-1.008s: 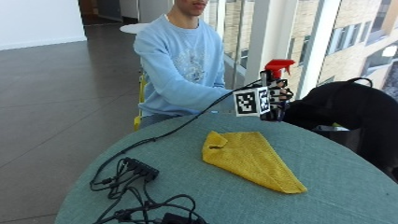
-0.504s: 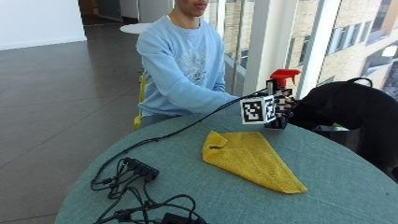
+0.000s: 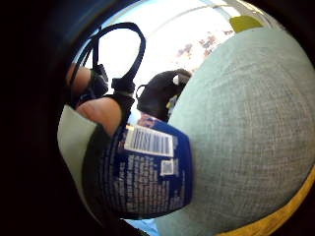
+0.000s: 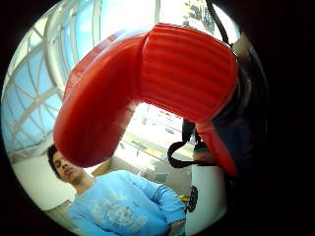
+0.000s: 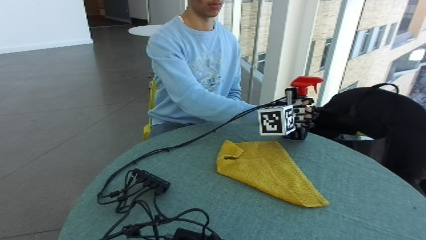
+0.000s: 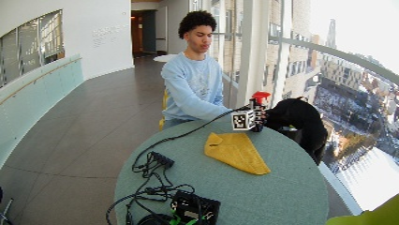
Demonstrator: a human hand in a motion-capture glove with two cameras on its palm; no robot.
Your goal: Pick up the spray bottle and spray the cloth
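At the far edge of the round table (image 5: pixel 373 200), the gloved right hand (image 5: pixel 303 120) grips the spray bottle (image 5: pixel 297 107), with the fingers (image 5: pixel 307 114) curled round the bottle's body. The bottle stands roughly upright; whether its base touches the table or is just clear of it cannot be told. The bottle carries a red trigger head (image 5: pixel 306 82) at the top, which fills most of the thumb-side palm view (image 4: pixel 147 88). The bottle's contents are not visible. The little-finger-side palm view shows the lower body of the bottle with a dark blue label (image 3: pixel 147 172) bearing a white barcode panel (image 3: pixel 148 141) and blocks of small white print; the print is too small to read and no brand name can be made out. The yellow cloth (image 5: pixel 269 170) lies flat on the table, near the bottle but apart from it, on the side toward the outside camera. A black bag (image 5: pixel 379 117) sits just beyond the table edge beside the hand. A black multi-socket block with a tangle of cables (image 5: pixel 143 182) lies on the table, well apart from the cloth.
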